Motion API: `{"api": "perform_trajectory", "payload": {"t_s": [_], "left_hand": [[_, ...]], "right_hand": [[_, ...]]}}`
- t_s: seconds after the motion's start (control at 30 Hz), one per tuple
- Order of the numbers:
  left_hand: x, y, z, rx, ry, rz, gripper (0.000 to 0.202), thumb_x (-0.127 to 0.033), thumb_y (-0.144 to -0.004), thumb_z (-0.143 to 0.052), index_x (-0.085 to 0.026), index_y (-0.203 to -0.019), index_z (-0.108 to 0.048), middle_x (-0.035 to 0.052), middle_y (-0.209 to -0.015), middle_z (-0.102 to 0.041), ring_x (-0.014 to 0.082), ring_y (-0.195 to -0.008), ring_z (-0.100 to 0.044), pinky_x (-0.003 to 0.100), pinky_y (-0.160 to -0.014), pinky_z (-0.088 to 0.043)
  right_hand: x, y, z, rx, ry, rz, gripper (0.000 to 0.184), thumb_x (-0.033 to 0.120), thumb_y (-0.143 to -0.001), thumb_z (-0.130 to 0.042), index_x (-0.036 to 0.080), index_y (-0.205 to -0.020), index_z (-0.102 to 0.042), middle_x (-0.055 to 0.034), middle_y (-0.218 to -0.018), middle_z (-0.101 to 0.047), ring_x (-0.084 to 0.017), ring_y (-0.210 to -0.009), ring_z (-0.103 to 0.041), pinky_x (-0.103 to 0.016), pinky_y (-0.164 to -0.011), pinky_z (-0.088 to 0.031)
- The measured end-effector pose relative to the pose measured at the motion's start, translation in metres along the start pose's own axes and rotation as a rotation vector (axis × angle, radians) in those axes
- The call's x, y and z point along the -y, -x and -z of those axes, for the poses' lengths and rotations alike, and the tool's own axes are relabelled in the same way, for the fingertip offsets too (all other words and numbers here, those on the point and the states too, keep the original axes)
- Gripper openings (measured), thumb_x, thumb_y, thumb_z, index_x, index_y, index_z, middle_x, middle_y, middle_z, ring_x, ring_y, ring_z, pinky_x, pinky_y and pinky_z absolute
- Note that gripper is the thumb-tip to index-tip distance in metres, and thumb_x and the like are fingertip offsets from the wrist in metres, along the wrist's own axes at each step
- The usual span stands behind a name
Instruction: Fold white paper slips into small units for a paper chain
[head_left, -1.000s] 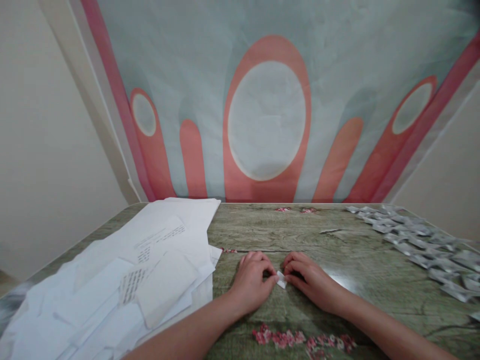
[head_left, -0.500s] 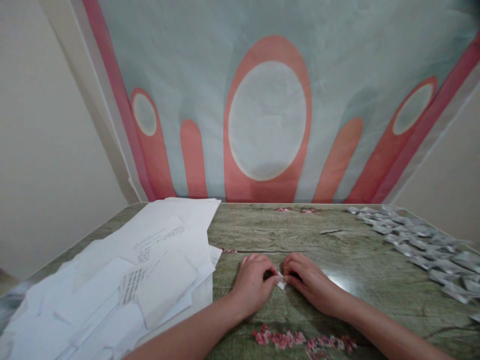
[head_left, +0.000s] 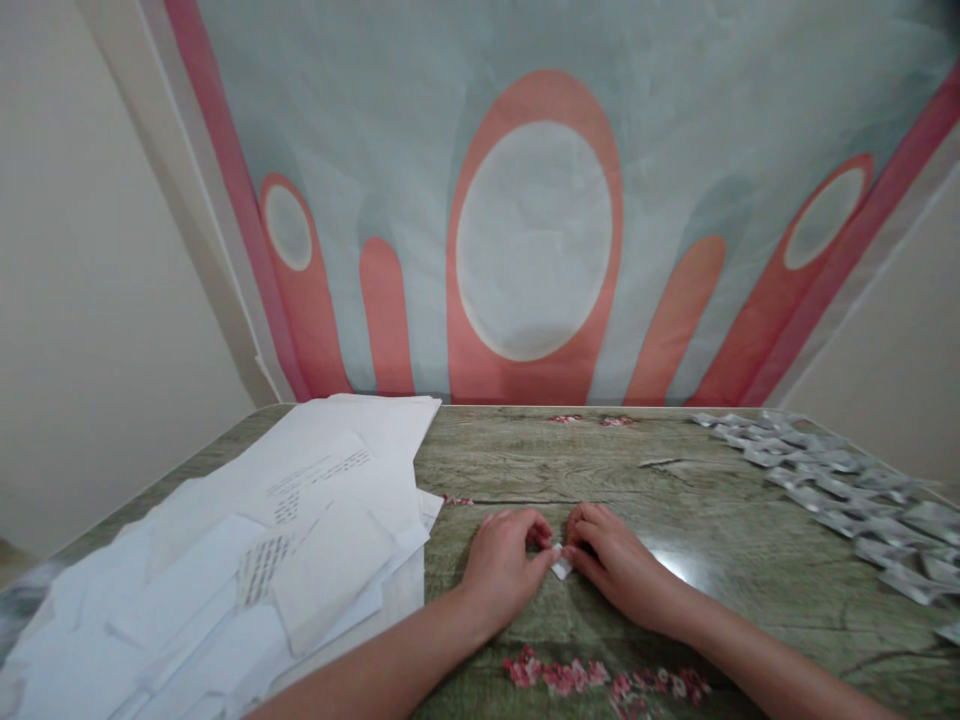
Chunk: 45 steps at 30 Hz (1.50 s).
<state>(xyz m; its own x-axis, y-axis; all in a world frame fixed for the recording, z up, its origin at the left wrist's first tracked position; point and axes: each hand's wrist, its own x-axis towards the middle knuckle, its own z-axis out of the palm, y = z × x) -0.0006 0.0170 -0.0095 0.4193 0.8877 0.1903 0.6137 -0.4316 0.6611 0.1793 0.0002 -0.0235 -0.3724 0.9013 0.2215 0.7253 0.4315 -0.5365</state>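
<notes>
Plain pale wall is standing left of the loose pile of white paper sheets. Pile is covering the left part of the green-brown wood-grain desk; sheets are overlapping at uneven angles, a few are showing lines of dark print, too small to read. Large grey-blue backdrop sheet with coral rounded shapes and pale ovals is hanging beyond the pile and spreading well right of it.

Just right of the pile, bare left hand is working low over the desk; its forearm is crossing in front of the pile's near right corner. Thumb and index are pinching narrow, holding the left side of a small white flat piece. Piece is sitting right of the pile, between the two hands, turned cornerwise, partly hidden by fingertips. Looks like paper, can't confirm. Can't tell if it's touching the desk.

Farther right of the pile, bare right hand is mirroring the left: thumb and index pinching narrow at the piece's right side, other fingers curling. Pink flower print is running right of the pile, nearer the camera than both hands.

Well right of the pile, rows of silvery-grey crinkled strips are lining the desk's right edge.
</notes>
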Motion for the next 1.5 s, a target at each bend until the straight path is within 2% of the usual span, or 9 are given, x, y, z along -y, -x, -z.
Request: {"api": "perform_trajectory", "payload": {"t_s": [0.43, 0.57, 0.67, 0.8, 0.93, 1.1, 1.3, 1.43, 1.5], "left_hand": [[0.006, 0.0, -0.003, 0.018, -0.007, 0.011, 0.011, -0.021, -0.073, -0.064, -0.021, -0.084, -0.062, -0.0007, -0.081, -0.066, 0.0192, -0.082, -0.058, 0.029, -0.075, -0.042], [0.005, 0.001, 0.001, 0.04, -0.047, -0.01, 0.009, -0.021, -0.076, -0.061, -0.021, -0.085, -0.063, -0.0007, -0.082, -0.065, 0.0184, -0.082, -0.057, 0.029, -0.077, -0.041], [0.0, 0.004, 0.01, 0.072, -0.146, -0.081, 0.008, -0.021, -0.079, -0.061, -0.022, -0.087, -0.063, -0.0009, -0.083, -0.065, 0.0184, -0.083, -0.055, 0.031, -0.079, -0.04], [-0.012, 0.01, 0.017, 0.125, -0.381, -0.272, 0.01, -0.024, -0.083, -0.058, -0.023, -0.092, -0.063, 0.0014, -0.091, -0.063, 0.021, -0.092, -0.051, 0.036, -0.084, -0.037], [-0.019, 0.015, 0.012, 0.139, -0.593, -0.358, 0.017, -0.023, -0.087, -0.052, -0.017, -0.101, -0.06, 0.0062, -0.096, -0.061, 0.0236, -0.098, -0.049, 0.04, -0.087, -0.036], [-0.019, 0.02, 0.005, 0.124, -0.704, -0.405, 0.023, -0.021, -0.089, -0.047, -0.013, -0.106, -0.06, 0.0083, -0.098, -0.062, 0.0242, -0.101, -0.05, 0.04, -0.093, -0.033], [-0.018, 0.024, -0.001, 0.127, -0.802, -0.41, 0.036, -0.034, -0.091, -0.045, -0.01, -0.114, -0.059, 0.0109, -0.114, -0.061, 0.0265, -0.115, -0.045, 0.04, -0.102, -0.025], [-0.015, 0.024, -0.002, 0.122, -0.806, -0.342, 0.041, -0.038, -0.092, -0.043, -0.012, -0.121, -0.055, 0.0113, -0.121, -0.058, 0.027, -0.121, -0.041, 0.042, -0.104, -0.023], [-0.013, 0.022, -0.001, 0.109, -0.799, -0.302, 0.041, -0.038, -0.092, -0.042, -0.014, -0.122, -0.054, 0.0109, -0.122, -0.057, 0.027, -0.122, -0.041, 0.043, -0.104, -0.024]], "right_hand": [[-0.002, -0.001, -0.007, -0.029, 0.036, -0.052, 0.01, 0.02, -0.083, -0.053, 0.019, -0.074, -0.05, -0.0032, -0.082, -0.054, -0.019, -0.08, -0.05, -0.031, -0.071, -0.039], [-0.004, -0.002, -0.008, -0.035, 0.019, -0.054, 0.009, 0.02, -0.083, -0.054, 0.02, -0.075, -0.05, -0.0026, -0.082, -0.054, -0.018, -0.079, -0.05, -0.031, -0.071, -0.039], [-0.005, -0.002, -0.008, -0.039, 0.013, -0.054, 0.009, 0.021, -0.083, -0.054, 0.02, -0.075, -0.05, -0.0024, -0.081, -0.054, -0.018, -0.079, -0.05, -0.031, -0.07, -0.039], [-0.004, -0.002, -0.008, -0.044, 0.008, -0.043, 0.008, 0.02, -0.083, -0.054, 0.02, -0.075, -0.051, -0.0026, -0.082, -0.055, -0.018, -0.079, -0.05, -0.031, -0.071, -0.04], [-0.004, -0.001, -0.008, -0.047, 0.007, -0.046, 0.008, 0.019, -0.083, -0.054, 0.02, -0.075, -0.052, -0.0026, -0.081, -0.055, -0.019, -0.079, -0.051, -0.031, -0.071, -0.04], [-0.003, -0.001, -0.006, -0.05, 0.011, -0.053, 0.009, 0.02, -0.083, -0.054, 0.02, -0.075, -0.052, -0.0029, -0.082, -0.055, -0.019, -0.079, -0.051, -0.031, -0.071, -0.041], [0.0, 0.002, -0.009, -0.091, 0.041, -0.035, 0.009, 0.02, -0.085, -0.052, 0.02, -0.076, -0.05, -0.0037, -0.081, -0.054, -0.02, -0.079, -0.05, -0.033, -0.071, -0.042], [-0.001, 0.007, -0.012, -0.14, 0.01, 0.0, 0.007, 0.016, -0.087, -0.047, 0.019, -0.082, -0.051, -0.0046, -0.084, -0.055, -0.02, -0.08, -0.051, -0.034, -0.072, -0.043], [-0.002, 0.009, -0.012, -0.151, -0.014, 0.028, 0.012, 0.013, -0.088, -0.043, 0.019, -0.089, -0.053, -0.0056, -0.087, -0.057, -0.019, -0.082, -0.052, -0.035, -0.074, -0.044]]}}
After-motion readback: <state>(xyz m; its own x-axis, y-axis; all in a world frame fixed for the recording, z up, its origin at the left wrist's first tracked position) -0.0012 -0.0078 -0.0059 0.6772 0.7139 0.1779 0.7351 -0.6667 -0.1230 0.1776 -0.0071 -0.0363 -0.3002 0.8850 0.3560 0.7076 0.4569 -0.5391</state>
